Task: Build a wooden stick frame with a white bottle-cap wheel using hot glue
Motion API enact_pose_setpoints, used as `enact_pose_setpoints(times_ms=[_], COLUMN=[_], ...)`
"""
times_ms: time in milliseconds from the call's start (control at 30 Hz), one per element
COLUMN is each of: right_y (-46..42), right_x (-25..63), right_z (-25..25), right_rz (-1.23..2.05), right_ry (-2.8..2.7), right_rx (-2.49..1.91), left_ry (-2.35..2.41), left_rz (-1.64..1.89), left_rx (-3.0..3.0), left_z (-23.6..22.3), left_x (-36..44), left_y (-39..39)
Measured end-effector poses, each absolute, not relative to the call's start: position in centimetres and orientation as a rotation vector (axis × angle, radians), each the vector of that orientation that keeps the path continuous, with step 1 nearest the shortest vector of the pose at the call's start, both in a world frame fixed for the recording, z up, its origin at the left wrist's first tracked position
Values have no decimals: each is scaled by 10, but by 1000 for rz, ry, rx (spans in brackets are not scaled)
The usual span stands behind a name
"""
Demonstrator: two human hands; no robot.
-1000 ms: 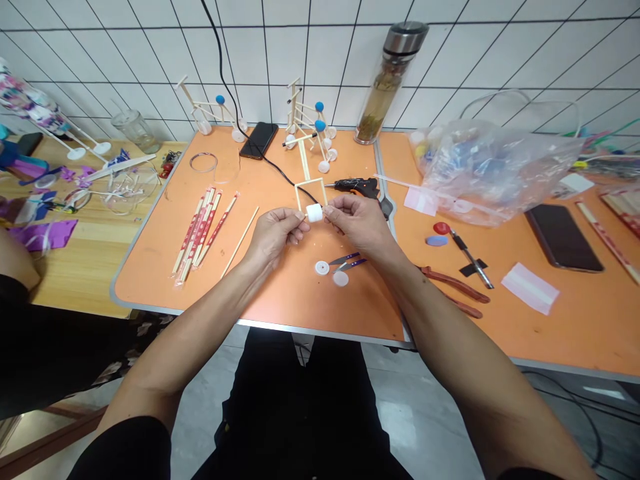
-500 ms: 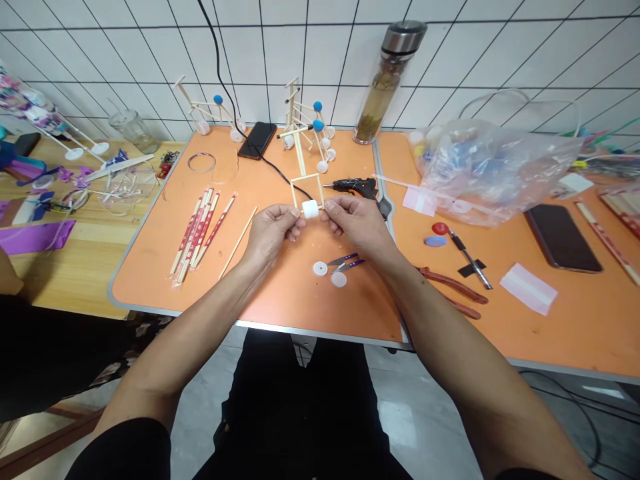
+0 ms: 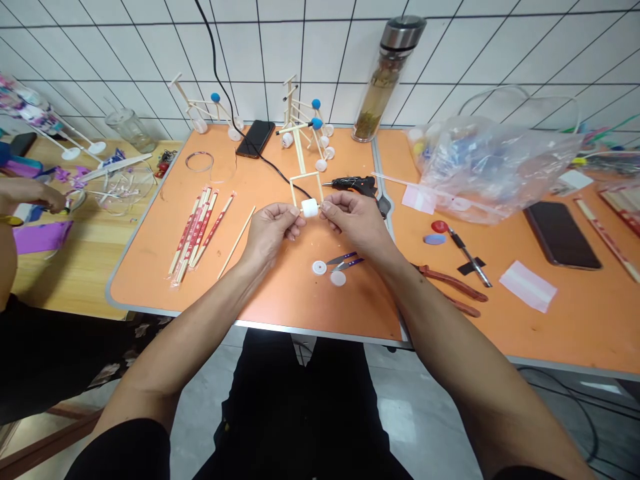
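Note:
Between my two hands is a frame of thin wooden sticks (image 3: 305,177) with a white roller (image 3: 310,208) across its near end. My left hand (image 3: 274,230) is closed, thumb and finger pinching the frame's left side beside the roller. On the other side, my right hand (image 3: 353,220) pinches the right end the same way. A black glue gun (image 3: 354,185) lies just behind my right hand. Nearer me are two white discs, one a wheel with a centre hole (image 3: 319,267), beside small scissors (image 3: 345,261). A bare stick (image 3: 237,243) lies by my left wrist.
Wrapped chopsticks (image 3: 194,233) lie to the left. Stick models with blue balls (image 3: 316,124), a phone (image 3: 255,139) and a tea bottle (image 3: 389,80) stand or lie along the wall. Red-handled pliers (image 3: 455,283) and a plastic bag (image 3: 493,160) are at right. A co-worker's hand (image 3: 37,195) shows at far left.
My hands and the stick frame stay nearly where they were. At the far left, a co-worker's arm and hand have come into view over the wooden table.

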State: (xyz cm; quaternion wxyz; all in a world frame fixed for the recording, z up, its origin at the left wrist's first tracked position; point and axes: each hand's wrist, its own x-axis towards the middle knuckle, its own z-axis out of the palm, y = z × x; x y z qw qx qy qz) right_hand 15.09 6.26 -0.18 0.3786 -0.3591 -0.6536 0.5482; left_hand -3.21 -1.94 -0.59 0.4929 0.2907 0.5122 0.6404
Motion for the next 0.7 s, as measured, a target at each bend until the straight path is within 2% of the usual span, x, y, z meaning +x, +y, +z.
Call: enact_pose_setpoints(times_ms=[367, 700], right_y=[61, 69], right_x=[150, 153], right_z=[-1, -13], right_rz=[1370, 1652], right_ry=[-1682, -1458], right_rx=[-937, -823], left_ry=[1241, 1199], left_rz=[1548, 1532], left_rx=[705, 552], left_z=[-3, 2], left_x=[-29, -34], left_y=[-20, -18])
